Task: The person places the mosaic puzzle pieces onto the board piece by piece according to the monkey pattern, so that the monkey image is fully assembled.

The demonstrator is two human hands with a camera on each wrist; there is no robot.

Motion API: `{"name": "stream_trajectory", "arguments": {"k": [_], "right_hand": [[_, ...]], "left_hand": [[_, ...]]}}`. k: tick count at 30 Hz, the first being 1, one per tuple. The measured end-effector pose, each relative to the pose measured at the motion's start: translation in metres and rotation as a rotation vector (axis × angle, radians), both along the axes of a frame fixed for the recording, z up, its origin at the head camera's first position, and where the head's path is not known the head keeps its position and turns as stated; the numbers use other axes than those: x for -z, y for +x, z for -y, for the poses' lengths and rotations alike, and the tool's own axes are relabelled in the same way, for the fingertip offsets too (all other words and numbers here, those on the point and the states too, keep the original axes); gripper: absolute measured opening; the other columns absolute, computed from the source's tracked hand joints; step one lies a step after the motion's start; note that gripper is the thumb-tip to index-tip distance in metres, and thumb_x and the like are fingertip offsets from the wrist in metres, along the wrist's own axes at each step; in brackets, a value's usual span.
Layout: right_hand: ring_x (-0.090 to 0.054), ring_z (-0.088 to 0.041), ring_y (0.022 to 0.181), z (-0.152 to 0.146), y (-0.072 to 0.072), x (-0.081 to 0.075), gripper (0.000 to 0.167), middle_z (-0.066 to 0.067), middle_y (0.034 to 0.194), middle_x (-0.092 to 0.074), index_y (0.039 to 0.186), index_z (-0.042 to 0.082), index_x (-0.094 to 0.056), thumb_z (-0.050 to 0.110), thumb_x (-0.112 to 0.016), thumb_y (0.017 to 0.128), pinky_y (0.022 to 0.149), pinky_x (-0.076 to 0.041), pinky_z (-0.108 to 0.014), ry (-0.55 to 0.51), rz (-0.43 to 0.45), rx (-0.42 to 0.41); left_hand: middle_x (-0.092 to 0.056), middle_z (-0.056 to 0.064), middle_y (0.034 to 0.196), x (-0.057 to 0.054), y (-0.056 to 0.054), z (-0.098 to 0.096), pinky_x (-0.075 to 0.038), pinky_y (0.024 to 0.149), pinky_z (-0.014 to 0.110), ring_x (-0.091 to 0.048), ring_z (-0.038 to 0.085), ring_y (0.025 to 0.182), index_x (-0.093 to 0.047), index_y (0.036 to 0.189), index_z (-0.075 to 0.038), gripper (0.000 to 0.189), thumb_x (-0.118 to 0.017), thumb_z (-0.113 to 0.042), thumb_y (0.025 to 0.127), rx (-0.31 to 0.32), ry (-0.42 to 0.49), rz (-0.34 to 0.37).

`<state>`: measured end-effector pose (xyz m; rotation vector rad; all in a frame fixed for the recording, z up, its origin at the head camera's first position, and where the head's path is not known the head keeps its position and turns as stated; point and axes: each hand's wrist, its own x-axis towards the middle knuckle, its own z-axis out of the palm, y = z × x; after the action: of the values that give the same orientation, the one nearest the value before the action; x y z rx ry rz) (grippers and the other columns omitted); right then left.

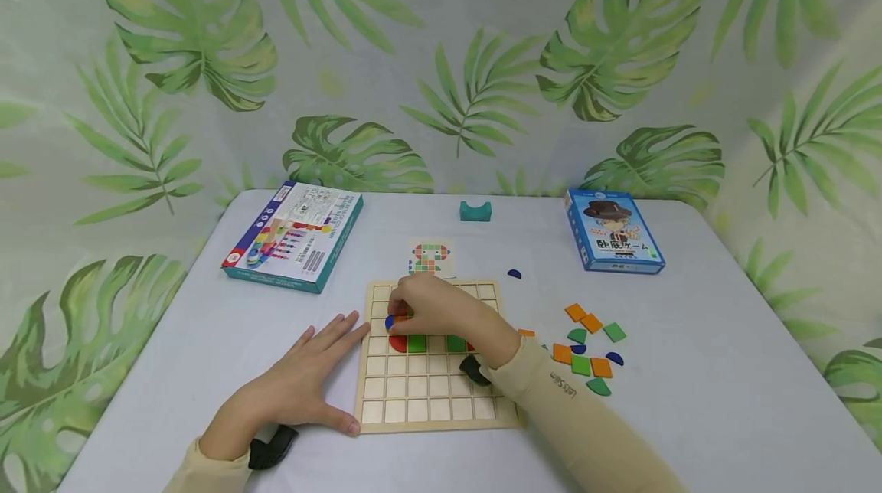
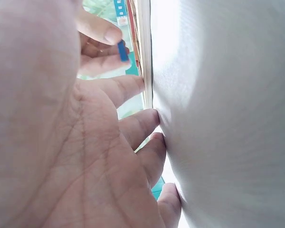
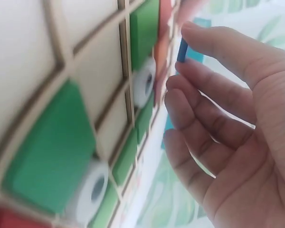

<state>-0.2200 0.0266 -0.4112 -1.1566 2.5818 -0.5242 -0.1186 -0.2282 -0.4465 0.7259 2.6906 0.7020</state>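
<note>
My right hand (image 1: pixel 430 305) pinches a blue half-round tile (image 1: pixel 389 321) between thumb and forefinger, over the left part of a wooden grid board (image 1: pixel 406 387). In the right wrist view that blue tile (image 3: pixel 182 50) is seen edge-on, held off the board's surface. Green tiles (image 3: pixel 52 147) and white eye-like pieces (image 3: pixel 145 81) sit in the cells. A red rounded tile (image 1: pixel 397 344) and a green square (image 1: pixel 416 344) lie just below the fingers; my hand hides part of the upper rows. Fingers spread, my left hand (image 1: pixel 296 378) rests on the table against the board's left edge.
A pattern card (image 1: pixel 432 252) lies behind the board, with a teal notched block (image 1: pixel 475 210) farther back. Loose orange, green and blue tiles (image 1: pixel 581 365) are scattered to the right. One game box (image 1: pixel 296 236) lies back left, a blue box (image 1: pixel 613 233) back right.
</note>
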Motion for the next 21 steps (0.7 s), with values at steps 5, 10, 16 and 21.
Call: {"name": "stream_trajectory", "arguments": {"k": [5, 10, 16, 21], "right_hand": [[-0.057, -0.008, 0.081, 0.012, 0.0, 0.002, 0.017, 0.0, 0.096, -0.074, 0.1, 0.009, -0.08, 0.026, -0.082, 0.097, 0.073, -0.051, -0.018, 0.027, -0.021, -0.01], [-0.054, -0.008, 0.081, 0.016, 0.001, 0.002, 0.018, 0.0, 0.096, -0.071, 0.1, 0.01, -0.08, 0.027, -0.082, 0.097, 0.07, -0.047, -0.019, 0.058, -0.043, -0.002], [-0.053, -0.009, 0.081, 0.017, 0.001, 0.001, 0.018, -0.001, 0.096, -0.071, 0.099, 0.01, -0.08, 0.027, -0.083, 0.097, 0.069, -0.046, -0.018, 0.063, -0.043, -0.002], [-0.053, -0.008, 0.082, 0.017, 0.0, 0.003, 0.02, 0.002, 0.096, -0.071, 0.101, 0.011, -0.081, 0.029, -0.084, 0.096, 0.071, -0.047, -0.018, 0.066, -0.06, -0.013]], "left_hand": [[-0.023, 0.015, 0.18, 0.0, -0.001, 0.0, -0.015, 0.129, 0.077, -0.019, 0.043, 0.167, -0.03, 0.171, -0.015, 0.138, -0.091, -0.076, 0.063, -0.002, 0.002, -0.003], [-0.022, 0.015, 0.18, -0.001, 0.0, 0.0, -0.015, 0.13, 0.076, -0.02, 0.043, 0.166, -0.03, 0.17, -0.015, 0.138, -0.092, -0.075, 0.063, -0.007, -0.001, -0.002], [-0.023, 0.015, 0.18, -0.001, 0.0, 0.0, -0.015, 0.13, 0.076, -0.02, 0.043, 0.166, -0.031, 0.17, -0.015, 0.138, -0.092, -0.075, 0.062, -0.01, 0.0, -0.004], [-0.022, 0.015, 0.18, -0.001, 0.0, 0.0, -0.014, 0.13, 0.076, -0.02, 0.043, 0.166, -0.031, 0.171, -0.016, 0.138, -0.092, -0.075, 0.062, -0.011, 0.001, -0.001]]}}
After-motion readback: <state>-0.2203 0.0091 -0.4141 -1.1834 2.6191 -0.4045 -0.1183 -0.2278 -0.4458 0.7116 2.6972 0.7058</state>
